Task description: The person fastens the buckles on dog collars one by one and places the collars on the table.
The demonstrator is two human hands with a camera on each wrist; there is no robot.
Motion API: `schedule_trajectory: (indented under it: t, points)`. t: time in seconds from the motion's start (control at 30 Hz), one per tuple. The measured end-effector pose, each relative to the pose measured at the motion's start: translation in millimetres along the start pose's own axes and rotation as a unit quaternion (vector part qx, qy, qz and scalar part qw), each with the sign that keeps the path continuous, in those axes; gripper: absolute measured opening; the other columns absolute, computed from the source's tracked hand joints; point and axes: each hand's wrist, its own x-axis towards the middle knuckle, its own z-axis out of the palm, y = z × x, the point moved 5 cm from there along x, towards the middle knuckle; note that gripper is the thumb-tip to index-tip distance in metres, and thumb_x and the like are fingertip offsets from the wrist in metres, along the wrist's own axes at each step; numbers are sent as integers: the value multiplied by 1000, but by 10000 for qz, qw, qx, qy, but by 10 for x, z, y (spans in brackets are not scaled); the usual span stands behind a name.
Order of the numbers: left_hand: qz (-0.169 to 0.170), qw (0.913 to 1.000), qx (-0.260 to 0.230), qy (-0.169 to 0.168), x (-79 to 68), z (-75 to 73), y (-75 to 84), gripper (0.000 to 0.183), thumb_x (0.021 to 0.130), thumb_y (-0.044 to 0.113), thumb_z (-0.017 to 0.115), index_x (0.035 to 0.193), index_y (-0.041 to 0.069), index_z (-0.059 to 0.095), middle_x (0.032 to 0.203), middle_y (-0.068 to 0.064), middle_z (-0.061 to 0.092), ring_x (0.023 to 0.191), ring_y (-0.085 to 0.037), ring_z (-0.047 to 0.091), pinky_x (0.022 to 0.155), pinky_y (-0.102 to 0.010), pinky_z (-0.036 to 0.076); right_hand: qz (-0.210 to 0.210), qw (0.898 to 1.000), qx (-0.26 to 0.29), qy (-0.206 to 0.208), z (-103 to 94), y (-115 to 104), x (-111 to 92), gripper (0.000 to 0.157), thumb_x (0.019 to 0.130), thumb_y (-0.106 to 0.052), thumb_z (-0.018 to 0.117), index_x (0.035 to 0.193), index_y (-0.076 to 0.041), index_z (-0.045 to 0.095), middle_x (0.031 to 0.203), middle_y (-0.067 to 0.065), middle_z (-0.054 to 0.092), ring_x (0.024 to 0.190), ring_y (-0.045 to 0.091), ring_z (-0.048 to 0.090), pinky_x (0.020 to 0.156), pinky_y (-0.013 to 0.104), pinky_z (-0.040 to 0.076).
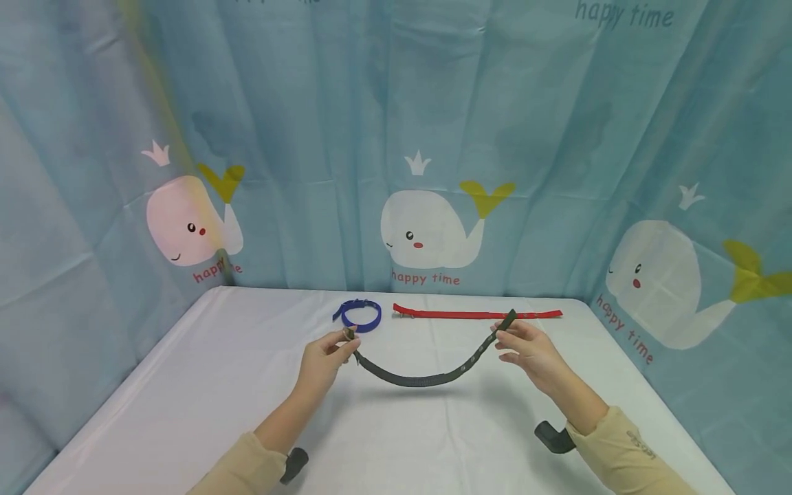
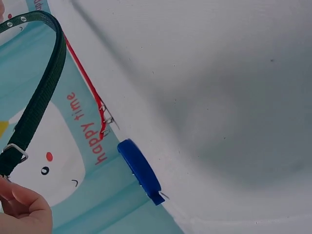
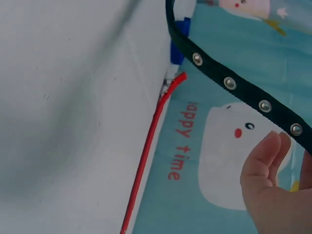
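Observation:
A dark green dog collar (image 1: 416,381) hangs in a downward curve between my two hands, above the table. My left hand (image 1: 322,359) pinches its buckle end; a metal loop (image 2: 17,150) shows just above those fingertips in the left wrist view. At the other end, my right hand (image 1: 532,350) holds the strap between thumb and fingers, near the row of metal eyelets (image 3: 264,106). Beyond the left hand lies a blue collar (image 2: 141,168), curled into a ring. A red collar (image 1: 445,315) is stretched out straight behind the green one, its metal fittings toward the left.
All of this is over a white-covered table (image 1: 185,385). A light blue curtain (image 1: 297,227) printed with whales encloses the back and sides. Black devices (image 1: 295,465) sit by the wrists, below the beige sleeves (image 1: 247,462).

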Motion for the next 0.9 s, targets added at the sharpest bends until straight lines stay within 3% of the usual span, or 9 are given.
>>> schedule_trajectory:
  t: [0.27,0.53,0.7,0.9]
  points:
    - [-127,9997,-204,35,-45,-17,28,28,88,15,72,113,0,71,118,-10,67,75,-11,54,71,-27,44,-250,9970,724,-144,184,11,1,14,93,-7,64,106,-2,60,101,2,71,80,13,66,79,30,53]
    - [-102,9996,-262,71,-88,-10,82,33,88,16,73,117,1,69,99,-2,68,75,-15,55,73,-30,43,-244,9952,945,-37,317,-21,-40,14,92,0,64,104,2,59,96,3,72,77,12,68,79,30,54]
    - [-91,9995,-253,186,-84,-6,89,28,87,15,73,112,1,71,92,-1,69,75,-17,56,73,-31,43,-226,9961,806,261,373,-18,-31,22,91,-3,66,109,3,57,94,2,73,74,13,65,76,29,54]
    - [-50,9993,-285,255,-95,14,134,27,85,16,76,106,0,70,89,-1,69,73,-16,57,69,-27,45,-687,9966,6,464,459,-67,-47,31,90,-9,69,116,6,60,100,7,72,79,16,63,73,27,53]
